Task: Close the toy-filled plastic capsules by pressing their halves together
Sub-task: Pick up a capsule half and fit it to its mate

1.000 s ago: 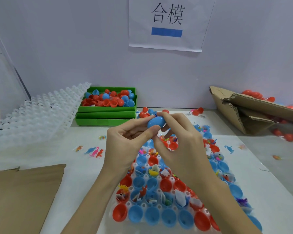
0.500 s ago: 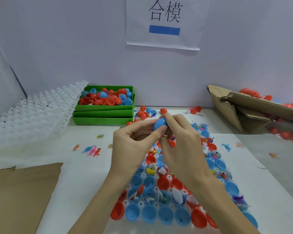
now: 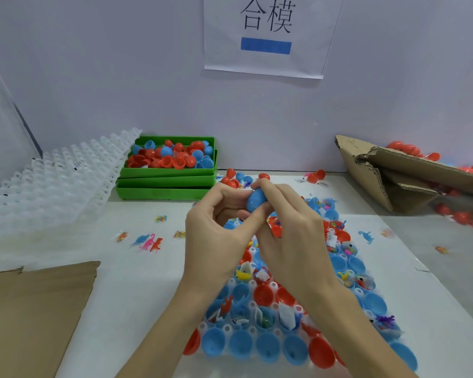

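Note:
A blue plastic capsule (image 3: 256,200) is held above the middle of the table between both hands. My left hand (image 3: 219,236) pinches it from the left and below with thumb and fingers. My right hand (image 3: 290,236) curls over it from the right, fingertips on its top. Beneath the hands lies a clear holder tray (image 3: 227,329) with several red and blue capsule halves (image 3: 264,294), many holding small toys and paper slips. Part of the tray is hidden by my forearms.
Stacked green bins (image 3: 167,184) of loose red and blue halves stand at the back. Empty clear trays (image 3: 55,184) lean at the left. A torn cardboard box (image 3: 393,175) lies at the right. Brown cardboard (image 3: 33,317) covers the near left. Tiny toy dinosaurs (image 3: 149,242) are scattered on the table.
Both hands have stayed together on the blue capsule and shifted slightly to the right; the capsule has turned more upright between the fingers.

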The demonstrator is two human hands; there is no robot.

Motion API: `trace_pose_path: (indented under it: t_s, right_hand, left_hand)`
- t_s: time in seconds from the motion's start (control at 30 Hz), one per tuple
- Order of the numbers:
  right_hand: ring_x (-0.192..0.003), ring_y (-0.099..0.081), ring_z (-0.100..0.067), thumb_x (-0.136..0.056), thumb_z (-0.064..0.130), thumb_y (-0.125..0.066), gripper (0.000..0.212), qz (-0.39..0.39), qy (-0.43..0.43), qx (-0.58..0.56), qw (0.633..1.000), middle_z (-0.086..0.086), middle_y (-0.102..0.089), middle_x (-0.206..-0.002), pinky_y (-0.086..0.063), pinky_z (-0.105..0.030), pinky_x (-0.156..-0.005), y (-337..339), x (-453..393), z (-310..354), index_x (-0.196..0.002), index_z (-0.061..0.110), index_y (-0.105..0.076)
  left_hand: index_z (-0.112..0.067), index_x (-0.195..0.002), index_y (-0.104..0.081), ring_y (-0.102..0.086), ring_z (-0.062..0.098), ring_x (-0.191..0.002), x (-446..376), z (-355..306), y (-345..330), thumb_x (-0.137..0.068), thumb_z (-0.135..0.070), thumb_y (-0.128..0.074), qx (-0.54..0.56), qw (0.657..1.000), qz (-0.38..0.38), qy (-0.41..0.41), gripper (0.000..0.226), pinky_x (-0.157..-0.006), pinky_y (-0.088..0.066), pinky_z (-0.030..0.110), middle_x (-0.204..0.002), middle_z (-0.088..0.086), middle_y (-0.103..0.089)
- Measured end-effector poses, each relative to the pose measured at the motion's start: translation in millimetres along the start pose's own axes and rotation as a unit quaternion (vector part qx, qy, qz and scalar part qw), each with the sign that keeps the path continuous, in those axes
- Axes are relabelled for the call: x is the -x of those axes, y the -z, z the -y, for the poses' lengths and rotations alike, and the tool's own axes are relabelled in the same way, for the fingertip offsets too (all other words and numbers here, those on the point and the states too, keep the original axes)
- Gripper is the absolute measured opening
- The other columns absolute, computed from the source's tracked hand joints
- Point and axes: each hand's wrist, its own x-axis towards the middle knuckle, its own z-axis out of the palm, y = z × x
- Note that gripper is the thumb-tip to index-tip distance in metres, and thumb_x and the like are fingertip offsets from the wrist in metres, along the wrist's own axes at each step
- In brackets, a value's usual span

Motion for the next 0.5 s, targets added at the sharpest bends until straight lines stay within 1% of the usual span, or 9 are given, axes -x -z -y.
trace_pose_path:
  t_s: [0.1,0.2,0.27,0.33,0.4,0.43,0.47,0.5]
  right_hand:
    - [-0.096,-0.062,-0.016,-0.088,-0.005,-0.072,0.043,0.010,-0.012,0.007,1.000,-0.005,-0.069,-0.112,-0.047,-0.012,-0.088,2.1,-0.8,0.1,-0.131,0.000,-0.065]
    - [-0.087,-0.056,-0.010,-0.088,-0.004,-0.074,0.041,0.012,-0.016,0.015,1.000,-0.004,-0.068,-0.105,-0.041,-0.004,-0.082,4.1,-1.2,0.7,-0.128,0.000,-0.067]
    - [-0.088,-0.057,-0.008,-0.088,0.000,-0.077,0.039,0.008,-0.010,0.015,1.000,-0.005,-0.070,-0.107,-0.041,-0.003,-0.085,4.1,-2.1,0.1,-0.126,0.001,-0.068]
    - [-0.085,-0.060,-0.008,-0.086,0.003,-0.081,0.039,-0.006,-0.009,0.012,1.000,-0.005,-0.070,-0.106,-0.047,-0.007,-0.085,4.1,-3.0,-1.7,-0.123,0.003,-0.069]
    - [-0.087,-0.061,-0.011,-0.086,0.010,-0.083,0.043,-0.017,-0.019,0.017,1.000,-0.004,-0.067,-0.108,-0.052,-0.017,-0.085,4.3,-3.5,-3.2,-0.126,0.005,-0.067]
    - [-0.091,-0.061,-0.011,-0.087,0.014,-0.084,0.046,-0.019,-0.021,0.021,0.999,-0.005,-0.066,-0.112,-0.052,-0.018,-0.087,4.5,-3.5,-3.7,-0.129,0.007,-0.066]
    - [-0.095,-0.060,-0.012,-0.087,0.017,-0.084,0.049,-0.020,-0.018,0.024,0.999,-0.006,-0.064,-0.115,-0.051,-0.017,-0.088,4.5,-3.3,-4.1,-0.131,0.007,-0.066]
    - [-0.096,-0.060,-0.012,-0.087,0.017,-0.084,0.049,-0.020,-0.013,0.021,0.999,-0.006,-0.064,-0.117,-0.049,-0.012,-0.089,4.2,-3.0,-4.3,-0.132,0.008,-0.066]
  left_hand:
    - [-0.019,-0.099,-0.074,-0.072,0.012,-0.082,1.2,0.8,-1.0,-0.080,-0.028,-0.087,-0.003,1.000,0.006,0.007,0.025,-0.075,-0.057,0.017,-0.089,-0.006,-0.077]
    - [-0.018,-0.099,-0.074,-0.072,0.011,-0.081,1.5,2.8,-0.5,-0.082,-0.023,-0.088,0.000,1.000,0.010,0.017,0.023,-0.075,-0.057,0.018,-0.089,-0.005,-0.076]
    - [-0.018,-0.100,-0.074,-0.071,0.010,-0.077,1.1,2.7,0.4,-0.082,-0.027,-0.087,-0.002,1.000,0.008,0.016,0.024,-0.073,-0.057,0.019,-0.088,-0.005,-0.076]
    - [-0.017,-0.101,-0.076,-0.074,0.013,-0.081,-0.6,2.4,1.7,-0.084,-0.026,-0.086,0.004,0.999,0.011,0.031,0.022,-0.076,-0.059,0.021,-0.091,-0.004,-0.078]
    - [-0.015,-0.105,-0.079,-0.077,0.022,-0.093,-2.7,4.0,3.4,-0.089,-0.024,-0.081,0.043,0.996,0.023,0.078,0.019,-0.085,-0.062,0.029,-0.096,0.003,-0.080]
    - [-0.012,-0.107,-0.079,-0.076,0.029,-0.098,-3.7,5.4,4.5,-0.091,-0.027,-0.078,0.077,0.990,0.034,0.113,0.022,-0.090,-0.062,0.035,-0.100,0.010,-0.080]
    - [-0.009,-0.109,-0.079,-0.075,0.035,-0.101,-4.8,6.5,5.6,-0.092,-0.030,-0.075,0.115,0.981,0.045,0.147,0.027,-0.094,-0.061,0.039,-0.103,0.017,-0.078]
    - [-0.007,-0.112,-0.079,-0.074,0.038,-0.104,-5.4,7.2,6.5,-0.091,-0.032,-0.073,0.149,0.972,0.056,0.175,0.033,-0.095,-0.061,0.040,-0.106,0.022,-0.077]
